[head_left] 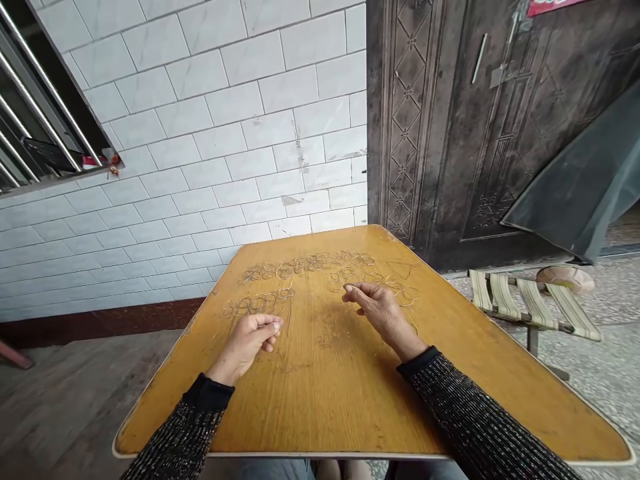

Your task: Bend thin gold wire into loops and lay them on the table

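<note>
My left hand point(250, 341) is over the left part of the wooden table point(320, 393), thumb and fingers pinched together. Whatever lies in that pinch is too fine to make out. Just beyond it is a row of thin wire loops point(257, 303), with straight wire ends trailing toward me. Over the table's right half, my right hand point(383, 312) is also closed in a pinch, and any thin piece in it cannot be made out. More looped wires point(345, 275) lie close behind the right fingertips. A longer row of wire loops point(300, 265) stretches across the far part of the tabletop.
A white tiled wall point(210, 147) rises behind the table, with a barred window point(45, 100) at left. At right are a dark carved door point(420, 133), a grey sheet point(575, 173) and a strapped folding stool point(535, 303). My legs are under the near edge.
</note>
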